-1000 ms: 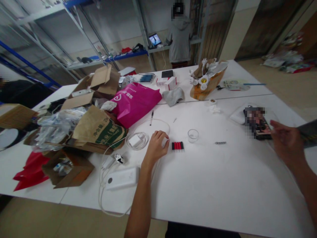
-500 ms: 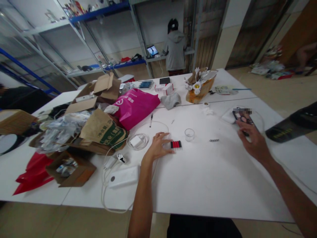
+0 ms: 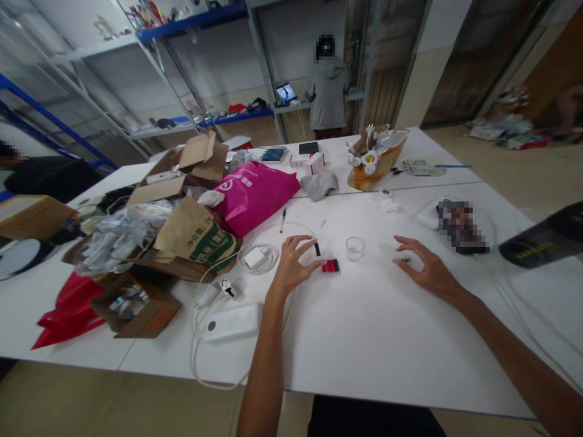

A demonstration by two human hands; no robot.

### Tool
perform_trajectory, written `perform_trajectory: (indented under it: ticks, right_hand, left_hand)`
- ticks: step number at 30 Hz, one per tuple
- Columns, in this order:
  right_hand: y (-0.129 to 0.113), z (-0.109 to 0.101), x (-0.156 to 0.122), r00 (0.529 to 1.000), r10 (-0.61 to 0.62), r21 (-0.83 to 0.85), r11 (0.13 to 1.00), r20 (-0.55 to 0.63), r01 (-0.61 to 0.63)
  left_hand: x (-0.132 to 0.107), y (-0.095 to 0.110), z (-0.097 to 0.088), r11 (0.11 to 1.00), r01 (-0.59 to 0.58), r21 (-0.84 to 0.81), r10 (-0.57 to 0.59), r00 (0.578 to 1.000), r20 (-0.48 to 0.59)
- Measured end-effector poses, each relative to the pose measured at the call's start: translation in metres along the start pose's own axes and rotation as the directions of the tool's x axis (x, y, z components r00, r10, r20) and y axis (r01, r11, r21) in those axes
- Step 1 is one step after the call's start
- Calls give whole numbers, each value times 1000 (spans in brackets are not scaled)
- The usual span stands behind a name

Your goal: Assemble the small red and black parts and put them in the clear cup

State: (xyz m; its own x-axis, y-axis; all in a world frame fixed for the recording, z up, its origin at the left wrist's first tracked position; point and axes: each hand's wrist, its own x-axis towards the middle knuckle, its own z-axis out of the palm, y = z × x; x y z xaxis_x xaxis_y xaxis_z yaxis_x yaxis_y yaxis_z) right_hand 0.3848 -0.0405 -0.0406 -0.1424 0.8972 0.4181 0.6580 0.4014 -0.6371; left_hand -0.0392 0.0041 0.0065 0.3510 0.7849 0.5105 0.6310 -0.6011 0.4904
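Both your hands are spread: left hand [image 3: 294, 267] by the black piece [image 3: 317, 249] left of the cup [image 3: 354, 247], right hand [image 3: 428, 271] right of it. One careless sweep could tip the cup.

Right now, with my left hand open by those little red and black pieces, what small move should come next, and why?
Probably pinch the lone black piece with the left hand. It lies between that hand's spread thumb and forefinger, apart from the red and black row, and the hand holds nothing. The right hand hovers open over a small dark rod.
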Motion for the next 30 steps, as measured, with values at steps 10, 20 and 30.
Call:
perform_trajectory:
  ticks: [10,20,30]
  right_hand:
    - [4,5,0,999,-2,6,1000,54,2]
    - [-23,-2,5,986,121,274,958,-112,-86]
    - [-36,-8,-3,881,442,739,648,-167,-185]
  left_hand:
    - [2,28,18,996,-56,70,76,944,-321]
    - [0,71,38,938,25,-346,-167,907,-387]
    - [-2,95,50,589,157,-792,-402,908,-119]
